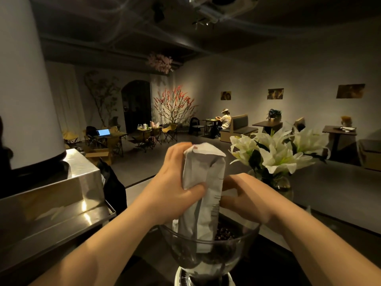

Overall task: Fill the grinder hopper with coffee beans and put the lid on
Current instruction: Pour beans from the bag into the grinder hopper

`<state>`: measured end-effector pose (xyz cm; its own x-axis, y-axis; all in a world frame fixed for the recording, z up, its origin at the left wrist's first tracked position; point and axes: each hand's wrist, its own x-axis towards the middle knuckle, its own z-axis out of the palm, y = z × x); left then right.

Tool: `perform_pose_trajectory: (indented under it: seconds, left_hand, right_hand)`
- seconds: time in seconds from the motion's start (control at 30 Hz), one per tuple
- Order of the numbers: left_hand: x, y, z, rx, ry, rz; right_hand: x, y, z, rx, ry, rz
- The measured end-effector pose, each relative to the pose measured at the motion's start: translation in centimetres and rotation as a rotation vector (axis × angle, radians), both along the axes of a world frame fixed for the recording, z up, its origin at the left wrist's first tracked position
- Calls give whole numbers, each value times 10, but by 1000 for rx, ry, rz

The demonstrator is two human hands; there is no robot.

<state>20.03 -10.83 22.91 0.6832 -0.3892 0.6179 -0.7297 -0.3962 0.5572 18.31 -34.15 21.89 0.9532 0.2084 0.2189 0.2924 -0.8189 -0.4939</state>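
My left hand (175,182) gripping white bag (203,193) high on side, fingers wrapped, thumb pressing front. My right hand (245,198) clasping bag lower on opposite side, fingers hidden behind it. Bag standing upended, mouth down inside clear hopper (243,244), beans (224,233) piling beside it. Steel machine (61,195) crowding left; flowers (276,151) standing near right hand.

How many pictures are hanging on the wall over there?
3, all in a row on the right-hand wall: one picture above the seated person, a middle picture further right, and the largest-looking picture nearest the right edge. Others may be out of view.
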Motion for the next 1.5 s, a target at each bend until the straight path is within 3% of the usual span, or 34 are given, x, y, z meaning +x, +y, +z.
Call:
perform_pose_trajectory:
  seconds: [0.07,0.17,0.27,0.37,0.43,0.73,0.83,0.93,1.03,1.13,1.23,1.33,1.43,1.5]
  left_hand:
    - [1,2,-1,-74,-46,24]
    - [-3,0,1,8,-1,-6]
    - [-1,3,-3,-95,-53,4]
    - [-4,1,-2,-31,-15,-4]
    - [0,3,-4,-89,-64,16]
    - [-1,1,-2,-18,62,-10]
    - [1,4,-4,-118,-19,32]
    - [-3,2,-1,-58,43,1]
    - [-1,3,-4,-126,-61,42]
    - [-6,1,0,-48,43,0]
    - [-1,3,-5,-140,-41,53]
    - [-4,2,-2,-77,51,2]
    - [0,5,-5,-162,-21,55]
    - [-3,2,-2,-76,49,11]
  right_hand:
    - [-1,0,1,43,24,9]
    - [-1,1,2,7,3,1]
    - [0,1,1,32,5,20]
    - [0,1,1,5,-8,8]
    - [0,1,1,41,7,23]
    - [1,-1,-1,21,1,3]
    - [1,-1,2,41,26,19]
    - [2,-1,2,9,8,-2]
    - [0,0,1,31,11,25]
    - [0,-1,2,21,6,1]
    - [0,-1,2,41,30,28]
    - [0,-1,2,46,8,7]
    - [1,-1,2,38,21,26]
    - [0,-3,2,37,11,10]
